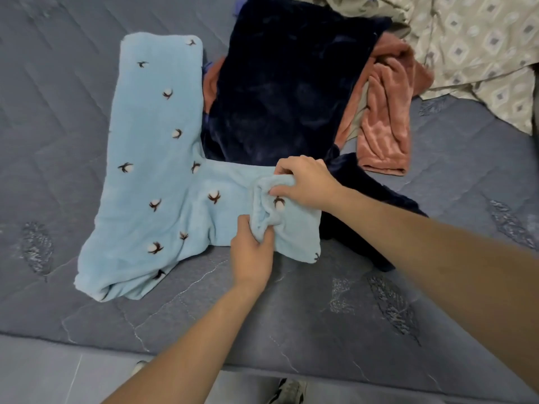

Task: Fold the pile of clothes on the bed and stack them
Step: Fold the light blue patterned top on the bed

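On the bed (320, 310), both hands pinch the light-blue fleece garment (154, 182).

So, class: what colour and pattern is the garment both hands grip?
Light blue garment with cotton-flower motifs; head view.

No words, labels, brands or numbers can be read anywhere; the light blue fleece garment (157, 176) carries only small printed cotton-boll motifs, not lettering.
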`<state>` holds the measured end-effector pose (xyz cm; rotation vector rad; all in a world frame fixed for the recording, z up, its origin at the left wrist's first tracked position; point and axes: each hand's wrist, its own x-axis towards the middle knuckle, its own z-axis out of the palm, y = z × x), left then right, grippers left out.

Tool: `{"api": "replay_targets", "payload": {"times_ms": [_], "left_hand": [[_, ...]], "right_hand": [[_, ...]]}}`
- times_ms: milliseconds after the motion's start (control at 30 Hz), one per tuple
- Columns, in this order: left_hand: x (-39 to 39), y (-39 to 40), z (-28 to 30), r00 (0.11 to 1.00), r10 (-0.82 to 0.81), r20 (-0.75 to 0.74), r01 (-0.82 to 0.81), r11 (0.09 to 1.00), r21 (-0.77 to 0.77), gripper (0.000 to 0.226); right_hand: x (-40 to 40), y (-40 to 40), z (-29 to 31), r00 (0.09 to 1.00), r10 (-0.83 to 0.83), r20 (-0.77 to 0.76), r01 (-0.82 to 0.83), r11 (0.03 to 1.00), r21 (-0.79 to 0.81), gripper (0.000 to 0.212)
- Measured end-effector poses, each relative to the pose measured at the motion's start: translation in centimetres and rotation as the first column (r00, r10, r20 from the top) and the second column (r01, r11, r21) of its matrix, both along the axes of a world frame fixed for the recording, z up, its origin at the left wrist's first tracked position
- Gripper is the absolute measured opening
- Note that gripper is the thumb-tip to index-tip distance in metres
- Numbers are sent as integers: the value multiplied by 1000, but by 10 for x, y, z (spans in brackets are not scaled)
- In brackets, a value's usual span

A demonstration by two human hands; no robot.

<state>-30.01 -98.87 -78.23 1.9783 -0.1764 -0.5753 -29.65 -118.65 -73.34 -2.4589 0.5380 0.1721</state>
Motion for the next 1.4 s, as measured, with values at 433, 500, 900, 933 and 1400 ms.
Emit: {"api": "replay_targets", "payload": {"times_ms": [433, 500, 900, 933, 1400], "left_hand": [[42, 27, -28, 425, -800, 424, 470, 595, 652, 60], [52, 30, -32, 455, -823, 339, 465, 545, 698, 64], [79, 52, -29, 407, -853, 326, 528, 511, 678, 70], [84, 56, -26, 400, -858, 323, 545, 506, 669, 69], [184, 166, 39, 588, -760, 278, 725, 647, 235, 62]], "right_hand": [[-51, 46, -57, 758, -640, 125, 642, 766, 33, 61], [-52, 46, -60, 701, -707, -86, 707, 675, 212, 55], [-43, 57, -39, 663, -724, -192, 612, 376, 696, 34], [-40, 62, -34, 666, -721, -190, 590, 353, 726, 35], [55, 170, 28, 739, -664, -110, 450, 366, 814, 41]]}}
